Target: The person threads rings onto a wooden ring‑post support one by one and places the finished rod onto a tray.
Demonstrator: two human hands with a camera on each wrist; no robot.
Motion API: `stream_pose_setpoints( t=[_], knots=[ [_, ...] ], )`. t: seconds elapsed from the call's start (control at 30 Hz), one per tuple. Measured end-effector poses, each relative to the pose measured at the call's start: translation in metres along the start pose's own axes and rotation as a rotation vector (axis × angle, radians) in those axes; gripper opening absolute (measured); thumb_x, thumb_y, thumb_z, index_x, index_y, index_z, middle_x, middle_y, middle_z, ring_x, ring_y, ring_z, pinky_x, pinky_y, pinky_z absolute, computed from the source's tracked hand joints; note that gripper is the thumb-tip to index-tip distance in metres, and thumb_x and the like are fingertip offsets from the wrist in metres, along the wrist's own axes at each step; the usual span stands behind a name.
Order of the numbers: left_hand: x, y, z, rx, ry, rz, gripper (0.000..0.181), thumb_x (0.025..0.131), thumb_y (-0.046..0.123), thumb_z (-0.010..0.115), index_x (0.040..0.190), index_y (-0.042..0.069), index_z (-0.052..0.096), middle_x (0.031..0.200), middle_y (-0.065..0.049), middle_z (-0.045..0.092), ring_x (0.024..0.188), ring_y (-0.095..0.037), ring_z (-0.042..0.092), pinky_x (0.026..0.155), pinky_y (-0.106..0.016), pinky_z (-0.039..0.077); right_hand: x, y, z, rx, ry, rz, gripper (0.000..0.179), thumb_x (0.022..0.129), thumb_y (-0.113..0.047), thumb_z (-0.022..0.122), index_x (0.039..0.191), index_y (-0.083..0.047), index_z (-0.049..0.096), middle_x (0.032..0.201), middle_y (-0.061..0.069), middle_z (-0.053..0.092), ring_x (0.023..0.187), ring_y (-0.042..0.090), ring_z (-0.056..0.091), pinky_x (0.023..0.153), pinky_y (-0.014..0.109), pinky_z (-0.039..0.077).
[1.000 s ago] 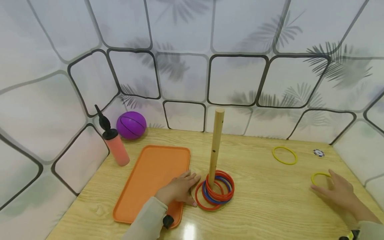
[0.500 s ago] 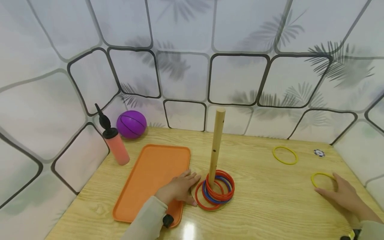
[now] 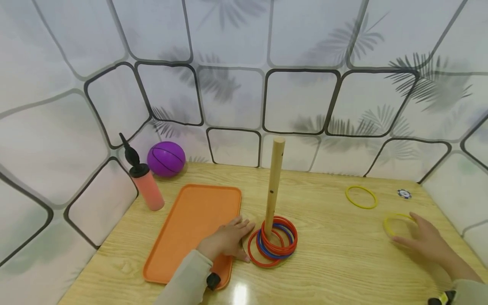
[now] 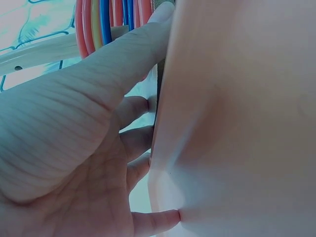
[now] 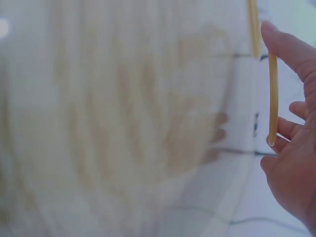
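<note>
At the table's right side my right hand (image 3: 431, 239) pinches a thin yellow ring (image 3: 386, 227) between thumb and fingers. In the right wrist view this ring (image 5: 273, 98) spans from the thumb to the fingertips. My left hand (image 3: 228, 239) lies spread over the right edge of an orange tray (image 3: 206, 207), fingertips close to the rings. In the left wrist view its fingertips meet the tray's edge. An upright wooden post (image 3: 274, 186) has several red and blue rings (image 3: 292, 241) around its foot. A second yellow ring (image 3: 364, 207) lies flat farther back.
A blue-and-white poker chip (image 3: 404, 193) lies at the back right. To the left, a pink hand pump (image 3: 149, 191) with a black top stands beside a purple ball (image 3: 166, 159). A patterned wall covering (image 3: 236, 101) closes off the back and sides.
My right hand first drew slightly right, away from part of the yellow ring, then moved left with the ring between its fingers. The left hand and the post have stayed put.
</note>
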State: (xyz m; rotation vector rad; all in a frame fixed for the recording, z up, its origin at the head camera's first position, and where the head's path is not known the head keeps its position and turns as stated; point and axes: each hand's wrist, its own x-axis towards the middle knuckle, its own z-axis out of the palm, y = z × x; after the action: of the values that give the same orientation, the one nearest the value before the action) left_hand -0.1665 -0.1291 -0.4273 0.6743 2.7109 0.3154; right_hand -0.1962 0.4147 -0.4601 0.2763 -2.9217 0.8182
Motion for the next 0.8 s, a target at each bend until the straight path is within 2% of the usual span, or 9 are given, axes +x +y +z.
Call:
stream_pose_setpoints(
  t=[0.13,0.23,0.33,0.63,0.8],
  knots=[
    [0.000,-0.001,0.001,-0.005,-0.001,-0.004,0.099,0.069,0.048,0.079,0.149,0.016,0.032,0.153,-0.007,0.030,0.143,-0.029,0.017,0.102,-0.061,0.030,0.007,-0.025,-0.004,0.020,-0.059,0.008,0.103,0.082,-0.029,0.074,0.141,0.021,0.006,0.132,0.051,0.019,0.117,0.067,0.020,0.090,0.074,0.021],
    [0.001,-0.001,0.002,-0.009,0.000,-0.002,0.099,0.069,0.048,0.079,0.150,0.016,0.031,0.153,-0.007,0.030,0.143,-0.029,0.017,0.102,-0.060,0.030,0.011,-0.041,-0.007,0.017,-0.058,-0.025,0.104,0.082,-0.029,0.074,0.144,0.016,0.004,0.133,0.049,0.020,0.113,0.064,0.027,0.083,0.072,0.028],
    [0.001,-0.002,0.002,-0.012,0.002,0.000,0.099,0.069,0.047,0.080,0.150,0.016,0.031,0.153,-0.007,0.030,0.143,-0.029,0.017,0.102,-0.061,0.030,0.015,-0.060,-0.010,0.006,-0.024,-0.075,0.102,0.081,-0.028,0.075,0.145,0.014,0.007,0.134,0.046,0.023,0.110,0.060,0.032,0.077,0.070,0.033],
    [0.001,-0.002,0.002,-0.020,0.001,0.002,0.099,0.069,0.048,0.079,0.150,0.016,0.031,0.153,-0.007,0.029,0.143,-0.029,0.016,0.103,-0.060,0.029,0.030,-0.135,-0.029,0.045,0.020,-0.213,0.100,0.080,-0.023,0.076,0.149,0.006,0.010,0.137,0.040,0.030,0.115,0.058,0.033,0.083,0.070,0.028],
    [0.001,-0.002,0.001,-0.025,0.000,0.002,0.099,0.069,0.047,0.079,0.150,0.016,0.031,0.153,-0.007,0.029,0.143,-0.029,0.016,0.103,-0.061,0.029,0.037,-0.174,-0.044,0.084,0.058,-0.316,0.099,0.078,-0.017,0.078,0.150,0.002,0.012,0.139,0.036,0.033,0.121,0.056,0.030,0.089,0.071,0.023]
  ],
)
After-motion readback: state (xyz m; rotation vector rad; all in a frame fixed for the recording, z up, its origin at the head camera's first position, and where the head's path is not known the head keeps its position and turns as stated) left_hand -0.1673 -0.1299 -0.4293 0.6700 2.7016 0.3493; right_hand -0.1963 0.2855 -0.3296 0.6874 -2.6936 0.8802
